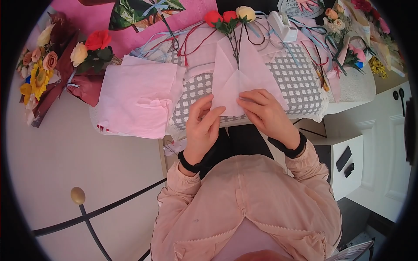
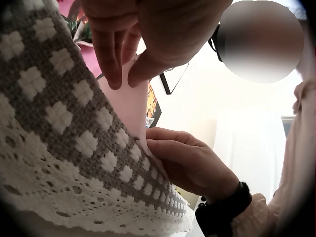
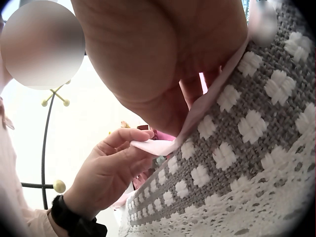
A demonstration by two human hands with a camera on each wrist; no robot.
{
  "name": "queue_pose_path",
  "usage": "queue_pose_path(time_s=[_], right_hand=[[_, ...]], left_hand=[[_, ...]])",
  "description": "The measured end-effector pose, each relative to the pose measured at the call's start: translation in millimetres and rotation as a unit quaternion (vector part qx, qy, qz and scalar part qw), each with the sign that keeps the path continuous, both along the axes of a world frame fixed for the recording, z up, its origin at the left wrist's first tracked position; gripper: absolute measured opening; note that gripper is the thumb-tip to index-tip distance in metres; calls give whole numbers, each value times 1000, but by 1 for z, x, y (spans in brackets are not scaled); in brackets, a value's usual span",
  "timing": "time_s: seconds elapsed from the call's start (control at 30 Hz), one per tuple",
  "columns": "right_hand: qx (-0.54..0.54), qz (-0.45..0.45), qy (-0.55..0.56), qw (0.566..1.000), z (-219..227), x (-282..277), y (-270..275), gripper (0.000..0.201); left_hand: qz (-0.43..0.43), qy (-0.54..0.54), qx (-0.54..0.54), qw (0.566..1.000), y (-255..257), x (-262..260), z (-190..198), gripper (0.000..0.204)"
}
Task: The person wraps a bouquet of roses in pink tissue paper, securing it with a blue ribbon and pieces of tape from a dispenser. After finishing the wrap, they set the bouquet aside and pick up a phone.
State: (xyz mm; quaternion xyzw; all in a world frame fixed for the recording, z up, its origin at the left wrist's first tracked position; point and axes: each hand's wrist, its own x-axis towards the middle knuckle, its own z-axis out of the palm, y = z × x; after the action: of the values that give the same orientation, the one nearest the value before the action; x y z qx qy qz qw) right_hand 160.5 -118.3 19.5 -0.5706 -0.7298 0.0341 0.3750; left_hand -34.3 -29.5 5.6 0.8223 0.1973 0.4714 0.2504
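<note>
The left hand (image 1: 204, 126) pinches the lower left edge of the pink paper (image 1: 226, 89), upper centre of the head view; the right wrist view shows thumb and finger closed on it. The right hand (image 1: 266, 114) pinches its lower right side. The smooth sheet rises to points beside flower stems (image 1: 237, 45). The wrist views reveal holes in the woven cloth's (image 1: 300, 87) lace border (image 2: 64, 202).

lt pink ppr (image 1: 227, 91), gry cloth (image 1: 300, 82) w/ wht patches, red & cream flwrs (image 1: 230, 16)
</note>
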Motion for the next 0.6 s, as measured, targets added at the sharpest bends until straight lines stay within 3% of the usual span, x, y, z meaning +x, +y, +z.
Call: queue_pose_path(time_s=[0.27,0.6], right_hand=[[8,-3,-5,1000,1,-1,0,30],[4,-5,-6,1000,1,-1,-1,16]], left_hand=[[-68,82,29,994,17,1,13,32],[-64,46,-33,996,10,46,11,24]])
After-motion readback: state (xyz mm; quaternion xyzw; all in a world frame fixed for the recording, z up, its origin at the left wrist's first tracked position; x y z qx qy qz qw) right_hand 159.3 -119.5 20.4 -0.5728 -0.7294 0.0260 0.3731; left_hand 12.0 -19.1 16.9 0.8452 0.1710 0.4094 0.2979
